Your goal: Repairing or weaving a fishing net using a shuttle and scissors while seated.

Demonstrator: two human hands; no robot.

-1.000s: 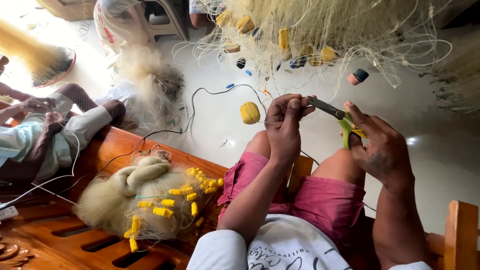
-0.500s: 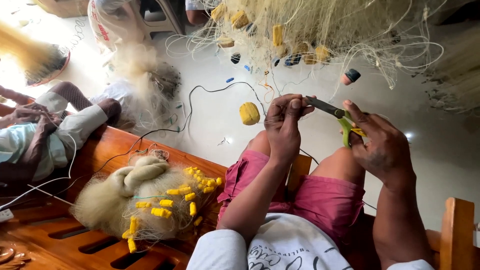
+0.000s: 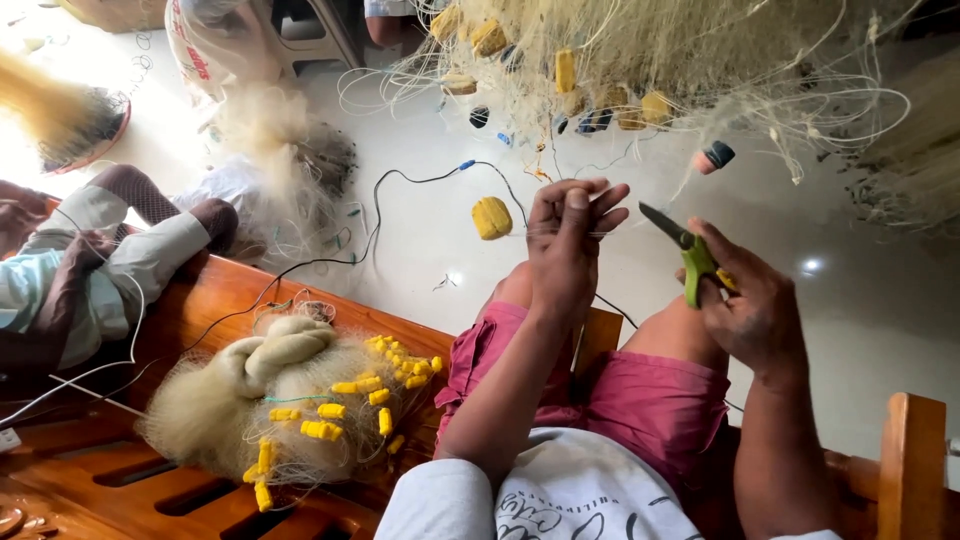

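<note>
Head view: big pale fishing net [image 3: 700,60] hangs across the far side, yellow floats [image 3: 565,70] caught in it, same as a second back. Second net bundle [image 3: 290,400] with small yellow floats sits on the wooden bench [image 3: 180,300] to my left, unmoved. Another person's sleeve [image 3: 130,255] at far left, hands out of my work.

What changed: my two hands have drawn apart. A second ago the scissor tip sat right by my left knuckles; now there's a clear gap between them.

Left hand [image 3: 565,250] is raised over my knees, fingers [image 3: 600,205] pinched on a thin net line [image 3: 520,232] that runs left to a lone yellow float [image 3: 491,217], hanging just beside the hand. Line looks taut; too fine to see whether it's been severed.

Right hand [image 3: 755,305] is clenched around the green-handled scissors [image 3: 685,245], blades nearly closed, tip pointing far-left toward the left hand, not touching line.

My read: blade is off the line between cuts, left hand keeping tension.
</note>
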